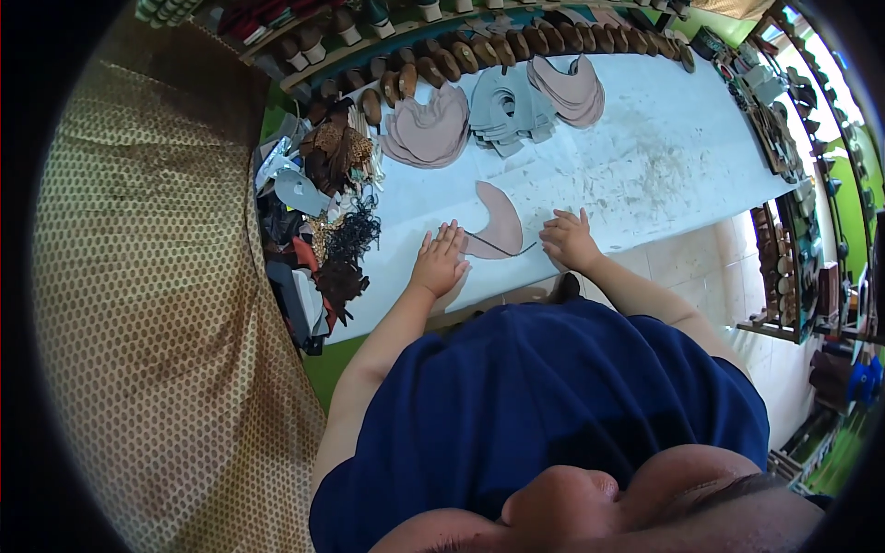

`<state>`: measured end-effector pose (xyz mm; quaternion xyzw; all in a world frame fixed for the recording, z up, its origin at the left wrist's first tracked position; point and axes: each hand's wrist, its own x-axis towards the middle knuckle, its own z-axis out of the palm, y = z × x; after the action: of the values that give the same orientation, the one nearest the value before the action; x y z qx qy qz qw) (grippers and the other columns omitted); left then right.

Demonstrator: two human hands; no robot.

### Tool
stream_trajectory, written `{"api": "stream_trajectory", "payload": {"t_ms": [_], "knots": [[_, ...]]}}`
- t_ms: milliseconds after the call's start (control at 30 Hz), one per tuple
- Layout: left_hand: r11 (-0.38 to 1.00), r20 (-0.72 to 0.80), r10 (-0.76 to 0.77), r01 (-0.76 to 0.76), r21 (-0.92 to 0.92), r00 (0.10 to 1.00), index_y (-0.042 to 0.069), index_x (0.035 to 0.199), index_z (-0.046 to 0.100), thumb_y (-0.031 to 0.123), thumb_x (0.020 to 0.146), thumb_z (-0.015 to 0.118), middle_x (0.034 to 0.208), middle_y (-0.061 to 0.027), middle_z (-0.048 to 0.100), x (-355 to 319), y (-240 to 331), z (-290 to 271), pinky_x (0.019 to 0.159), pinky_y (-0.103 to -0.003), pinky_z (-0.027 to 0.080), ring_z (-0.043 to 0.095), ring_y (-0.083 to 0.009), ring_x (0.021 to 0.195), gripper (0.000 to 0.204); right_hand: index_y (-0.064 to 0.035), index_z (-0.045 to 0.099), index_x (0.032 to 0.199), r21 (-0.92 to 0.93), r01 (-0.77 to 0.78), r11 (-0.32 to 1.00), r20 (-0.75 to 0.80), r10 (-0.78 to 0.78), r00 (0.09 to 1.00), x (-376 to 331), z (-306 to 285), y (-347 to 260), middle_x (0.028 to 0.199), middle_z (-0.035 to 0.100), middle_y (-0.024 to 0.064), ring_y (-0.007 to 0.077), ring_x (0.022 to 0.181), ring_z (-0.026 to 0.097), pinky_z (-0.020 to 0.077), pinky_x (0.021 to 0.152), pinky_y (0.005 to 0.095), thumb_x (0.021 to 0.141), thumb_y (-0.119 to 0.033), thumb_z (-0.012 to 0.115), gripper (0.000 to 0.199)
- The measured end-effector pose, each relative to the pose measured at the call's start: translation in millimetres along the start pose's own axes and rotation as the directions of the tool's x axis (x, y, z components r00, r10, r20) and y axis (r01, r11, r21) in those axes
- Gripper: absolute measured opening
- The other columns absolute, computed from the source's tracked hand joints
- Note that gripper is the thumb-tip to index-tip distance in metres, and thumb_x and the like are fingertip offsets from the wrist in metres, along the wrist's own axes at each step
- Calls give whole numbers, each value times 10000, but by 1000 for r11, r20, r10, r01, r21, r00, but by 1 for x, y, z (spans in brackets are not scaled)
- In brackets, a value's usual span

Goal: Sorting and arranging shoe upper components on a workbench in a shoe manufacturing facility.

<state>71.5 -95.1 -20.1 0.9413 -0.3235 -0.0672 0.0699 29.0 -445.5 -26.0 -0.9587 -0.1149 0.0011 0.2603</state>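
Observation:
A curved, pale pink cut piece (499, 221) like a shoe-upper part lies flat on the white-covered table (636, 175) in front of me. A thin dark strip (502, 251) runs across its lower end. I cannot tell whether that is a cord or an edge. My left hand (441, 261) rests palm down at the piece's left tip, its fingers stretched out and touching or just over that tip. To the right of the piece, apart from it, my right hand (570, 241) lies on the table with fingers spread.
Stacks of similar pink pieces (426, 129) and grey pieces (507, 106) lie farther back. Behind them stands a row of brown shoe lasts (516, 43). A heap of scraps and dark cords (346, 230) covers the left end. Tools (770, 129) line the right edge.

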Motion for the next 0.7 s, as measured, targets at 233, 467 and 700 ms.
{"api": "stream_trajectory", "payload": {"t_ms": [233, 467, 700], "knots": [[984, 30, -163, 165, -67, 986, 77, 1563, 247, 431, 935, 576, 1641, -122, 216, 6, 6, 2, 1214, -480, 179, 235, -287, 1506, 792, -224, 743, 988, -74, 61, 995, 116, -53, 992, 7, 2, -13, 1227, 639, -43, 233, 1371, 422, 160, 1133, 719, 812, -261, 738, 180], [974, 92, -219, 223, -31, 971, 78, 1567, 239, 456, 940, 563, 1643, -119, 214, -1, 3, 2, 1212, -503, 170, 209, -289, 1514, 800, -211, 737, 968, -62, 73, 995, 60, -69, 996, 6, 15, -9, 1225, 642, -45, 233, 1369, 427, 176, 1136, 709, 821, -230, 722, 149], [942, 109, -336, 335, 22, 936, 79, 1564, 250, 470, 939, 558, 1644, -117, 214, 3, 5, -8, 1211, -533, 146, 205, -302, 1515, 799, -203, 736, 975, -44, 63, 997, 115, -58, 992, 7, 10, -5, 1231, 639, -43, 227, 1364, 433, 158, 1143, 703, 826, -235, 718, 153]]}}
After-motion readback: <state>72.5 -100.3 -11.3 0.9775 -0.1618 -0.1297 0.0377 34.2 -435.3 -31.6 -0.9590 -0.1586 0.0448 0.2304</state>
